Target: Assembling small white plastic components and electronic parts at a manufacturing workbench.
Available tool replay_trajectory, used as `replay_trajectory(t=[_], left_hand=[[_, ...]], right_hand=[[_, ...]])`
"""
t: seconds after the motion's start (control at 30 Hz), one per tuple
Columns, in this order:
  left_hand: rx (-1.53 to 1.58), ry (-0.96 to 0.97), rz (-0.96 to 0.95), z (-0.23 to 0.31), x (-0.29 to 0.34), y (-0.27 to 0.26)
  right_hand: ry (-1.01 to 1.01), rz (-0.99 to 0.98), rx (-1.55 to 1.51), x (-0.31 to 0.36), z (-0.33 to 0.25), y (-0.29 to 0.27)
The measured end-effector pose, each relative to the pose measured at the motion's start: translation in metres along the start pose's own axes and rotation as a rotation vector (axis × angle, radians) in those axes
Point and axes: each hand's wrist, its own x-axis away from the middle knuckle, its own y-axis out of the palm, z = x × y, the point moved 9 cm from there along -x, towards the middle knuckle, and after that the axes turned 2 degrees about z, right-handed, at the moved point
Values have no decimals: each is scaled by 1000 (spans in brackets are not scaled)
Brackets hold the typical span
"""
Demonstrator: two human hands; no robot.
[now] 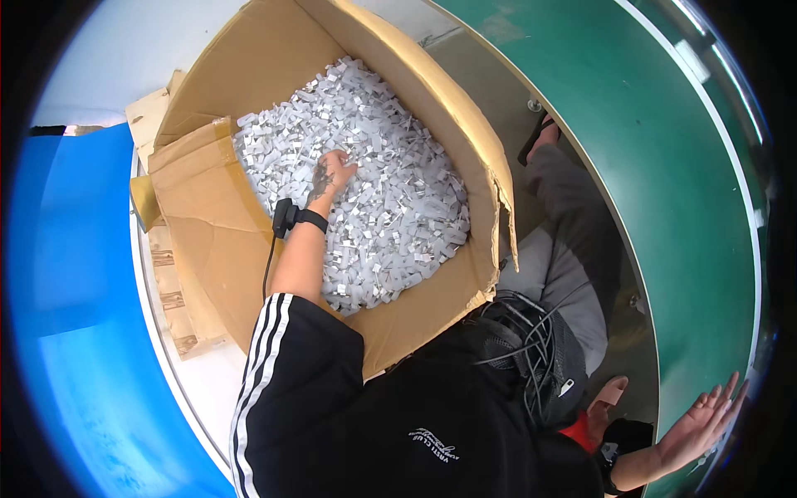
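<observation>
A large open cardboard box (207,224) holds a heap of small white and silvery parts (390,191). My left hand (332,176) reaches down into the box, fingers curled into the heap; whether it grips any parts is hidden. A black band with a cable sits on that wrist. My right hand (706,423) is far off at the lower right, fingers spread flat against the green surface (664,166), holding nothing.
A blue panel (75,290) fills the left side. Wooden pallet boards (170,290) lie under the box. My legs in grey trousers (573,241) and a sandalled foot (540,137) stand between the box and the green surface.
</observation>
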Motion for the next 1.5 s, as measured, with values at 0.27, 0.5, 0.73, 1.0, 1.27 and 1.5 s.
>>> replay_trajectory(t=[0.27,0.5,0.73,1.0,1.27,1.5], left_hand=[[7,67,-32,12,-1,-3],[641,-300,-208,20,12,-40],[1108,583,-610,240,121,-177],[1011,1085,-937,402,259,-197],[1373,840,-699,398,275,-178],[1462,701,-616,390,272,-171]], right_hand=[[44,-46,-12,12,12,5],[40,-29,-15,28,5,21],[5,-799,1,98,-13,180],[-158,-928,-142,112,-39,260],[-535,-595,-45,102,-56,225],[-616,-589,-37,106,-65,218]])
